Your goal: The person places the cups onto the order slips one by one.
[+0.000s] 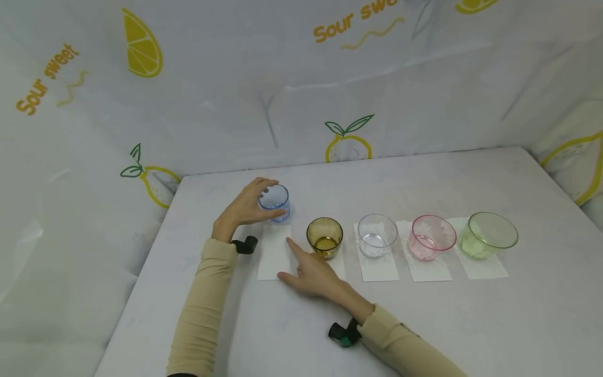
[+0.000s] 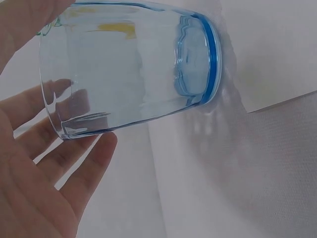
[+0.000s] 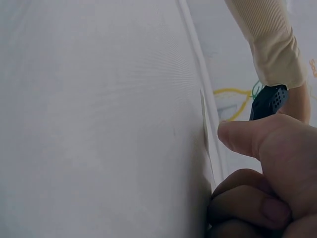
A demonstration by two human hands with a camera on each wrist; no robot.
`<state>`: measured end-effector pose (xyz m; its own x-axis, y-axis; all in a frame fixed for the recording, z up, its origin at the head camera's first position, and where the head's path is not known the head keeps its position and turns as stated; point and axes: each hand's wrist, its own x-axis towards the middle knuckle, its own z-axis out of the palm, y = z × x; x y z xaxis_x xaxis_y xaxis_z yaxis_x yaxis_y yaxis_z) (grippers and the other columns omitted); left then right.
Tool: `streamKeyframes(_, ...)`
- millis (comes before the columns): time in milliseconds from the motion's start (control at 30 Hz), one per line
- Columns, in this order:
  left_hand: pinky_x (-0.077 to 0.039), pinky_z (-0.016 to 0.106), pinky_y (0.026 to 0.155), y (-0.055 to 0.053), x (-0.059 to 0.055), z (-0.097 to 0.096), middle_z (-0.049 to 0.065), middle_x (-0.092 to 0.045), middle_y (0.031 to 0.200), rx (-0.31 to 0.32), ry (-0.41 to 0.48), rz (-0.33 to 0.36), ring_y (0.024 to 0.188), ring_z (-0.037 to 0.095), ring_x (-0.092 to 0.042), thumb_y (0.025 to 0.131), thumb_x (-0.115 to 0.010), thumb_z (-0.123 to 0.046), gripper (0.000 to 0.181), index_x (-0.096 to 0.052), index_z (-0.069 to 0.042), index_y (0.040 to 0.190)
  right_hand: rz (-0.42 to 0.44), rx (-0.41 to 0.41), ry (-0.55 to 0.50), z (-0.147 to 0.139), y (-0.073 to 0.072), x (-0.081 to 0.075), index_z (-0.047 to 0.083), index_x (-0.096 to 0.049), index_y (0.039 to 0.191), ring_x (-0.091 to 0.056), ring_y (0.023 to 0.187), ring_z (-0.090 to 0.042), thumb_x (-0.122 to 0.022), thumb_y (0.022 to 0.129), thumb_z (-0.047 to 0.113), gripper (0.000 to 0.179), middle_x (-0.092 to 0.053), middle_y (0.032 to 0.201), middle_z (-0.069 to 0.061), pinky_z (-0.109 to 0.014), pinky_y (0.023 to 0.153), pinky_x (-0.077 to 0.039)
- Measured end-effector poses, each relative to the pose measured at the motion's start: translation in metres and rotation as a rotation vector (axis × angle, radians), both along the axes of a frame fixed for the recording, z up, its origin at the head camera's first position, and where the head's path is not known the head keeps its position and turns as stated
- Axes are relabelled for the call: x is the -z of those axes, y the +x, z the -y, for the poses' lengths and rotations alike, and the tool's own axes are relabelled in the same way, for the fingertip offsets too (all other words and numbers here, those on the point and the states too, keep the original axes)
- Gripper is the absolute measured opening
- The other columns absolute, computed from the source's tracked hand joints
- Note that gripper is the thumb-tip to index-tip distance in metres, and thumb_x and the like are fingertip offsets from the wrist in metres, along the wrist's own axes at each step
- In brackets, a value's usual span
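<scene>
My left hand [image 1: 248,204] is spread around a clear blue glass cup [image 1: 281,215], thumb on the near side and fingers at the far rim. In the left wrist view the blue cup [image 2: 148,64] shows a thick blue base, close to the table, with fingertips along its side. Just in front of it lies a white paper slip [image 1: 273,262]. My right hand [image 1: 313,275] is low over the table by that slip's right side, index finger and thumb extended, other fingers folded under. Behind the right hand stands an amber glass cup [image 1: 325,230].
Rightward in a row, each on a paper slip, stand a clear cup [image 1: 377,233], a pink cup [image 1: 431,238] and a pale green cup [image 1: 490,233]. A white cloth wall [image 1: 226,131] with printed lemons rises behind the table [image 1: 424,324].
</scene>
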<state>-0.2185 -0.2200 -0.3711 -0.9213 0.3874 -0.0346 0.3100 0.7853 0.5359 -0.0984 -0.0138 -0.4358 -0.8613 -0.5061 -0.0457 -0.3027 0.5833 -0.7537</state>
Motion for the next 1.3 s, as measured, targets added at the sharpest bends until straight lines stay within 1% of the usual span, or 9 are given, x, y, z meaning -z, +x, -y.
streamKeyframes(167, -0.051, 0.054, 0.105, 0.0, 0.001, 0.0, 0.018, -0.047, 0.151, 0.01, 0.017, -0.023, 0.131, 0.036, -0.055, 0.086, -0.081, -0.036, 0.078, -0.049, -0.005, 0.149, -0.027, 0.002, 0.012, 0.001, 0.001, 0.001, -0.004, -0.036, 0.155, -0.043, 0.053, -0.006, -0.072, 0.094, 0.032, 0.079, -0.045, 0.053, 0.007, -0.026, 0.061, -0.041)
streamKeyframes(367, -0.051, 0.052, 0.105, 0.002, 0.0, 0.0, 0.017, -0.05, 0.15, 0.001, 0.022, -0.049, 0.131, 0.036, -0.056, 0.084, -0.083, -0.037, 0.078, -0.052, -0.004, 0.147, -0.025, 0.01, 0.01, 0.0, 0.001, 0.001, -0.005, -0.037, 0.154, -0.045, 0.053, -0.006, -0.072, 0.094, 0.031, 0.079, -0.047, 0.054, 0.006, -0.029, 0.067, -0.046)
streamKeyframes(500, -0.051, 0.053, 0.105, 0.005, -0.003, 0.001, 0.017, -0.05, 0.149, -0.005, 0.028, -0.069, 0.13, 0.036, -0.056, 0.084, -0.083, -0.037, 0.077, -0.053, -0.004, 0.146, -0.016, 0.008, 0.016, 0.0, 0.0, 0.002, -0.005, -0.036, 0.155, -0.045, 0.053, -0.005, -0.071, 0.094, 0.032, 0.079, -0.047, 0.054, 0.006, -0.03, 0.07, -0.047)
streamKeyframes(633, -0.052, 0.052, 0.104, 0.009, -0.008, 0.002, 0.016, -0.051, 0.148, -0.009, 0.037, -0.081, 0.128, 0.037, -0.056, 0.083, -0.084, -0.036, 0.076, -0.054, -0.005, 0.146, -0.004, 0.005, 0.022, 0.001, 0.0, 0.002, -0.005, -0.036, 0.155, -0.045, 0.054, -0.006, -0.071, 0.094, 0.032, 0.079, -0.047, 0.054, 0.005, -0.033, 0.076, -0.05)
streamKeyframes(800, -0.052, 0.052, 0.103, 0.013, -0.014, 0.002, 0.016, -0.052, 0.146, 0.003, 0.056, -0.087, 0.127, 0.037, -0.056, 0.082, -0.085, -0.033, 0.075, -0.055, -0.006, 0.145, 0.016, 0.008, 0.038, 0.002, -0.001, 0.002, -0.004, -0.038, 0.154, -0.048, 0.056, -0.007, -0.071, 0.094, 0.033, 0.078, -0.051, 0.057, 0.004, -0.035, 0.081, -0.051)
streamKeyframes(933, -0.052, 0.051, 0.102, 0.017, -0.019, 0.001, 0.015, -0.053, 0.146, 0.019, 0.058, -0.102, 0.124, 0.034, -0.056, 0.082, -0.086, -0.033, 0.076, -0.055, -0.006, 0.145, 0.02, 0.015, 0.047, 0.003, -0.001, 0.002, -0.004, -0.039, 0.154, -0.052, 0.059, -0.008, -0.072, 0.094, 0.031, 0.077, -0.057, 0.061, 0.001, -0.036, 0.079, -0.052)
streamKeyframes(1067, -0.052, 0.051, 0.101, 0.021, -0.025, 0.0, 0.015, -0.053, 0.145, 0.039, 0.065, -0.121, 0.123, 0.031, -0.056, 0.082, -0.086, -0.034, 0.076, -0.055, -0.005, 0.146, 0.023, 0.022, 0.052, 0.003, -0.002, 0.002, -0.004, -0.039, 0.154, -0.058, 0.063, -0.01, -0.073, 0.093, 0.029, 0.077, -0.064, 0.066, -0.002, -0.034, 0.072, -0.052)
streamKeyframes(1167, -0.052, 0.052, 0.101, 0.026, -0.03, 0.0, 0.015, -0.053, 0.145, 0.053, 0.077, -0.132, 0.123, 0.032, -0.056, 0.082, -0.086, -0.034, 0.076, -0.054, -0.005, 0.146, 0.023, 0.025, 0.053, 0.004, -0.002, 0.002, -0.004, -0.039, 0.154, -0.062, 0.066, -0.012, -0.074, 0.092, 0.029, 0.078, -0.068, 0.071, -0.005, -0.034, 0.071, -0.053)
streamKeyframes(1300, -0.051, 0.053, 0.103, 0.034, -0.035, 0.0, 0.014, -0.054, 0.144, 0.06, 0.096, -0.13, 0.125, 0.035, -0.056, 0.082, -0.086, -0.032, 0.075, -0.055, -0.007, 0.146, 0.024, 0.029, 0.052, 0.004, -0.002, 0.001, -0.004, -0.039, 0.154, -0.067, 0.072, -0.015, -0.074, 0.092, 0.029, 0.079, -0.072, 0.079, -0.009, -0.037, 0.073, -0.056)
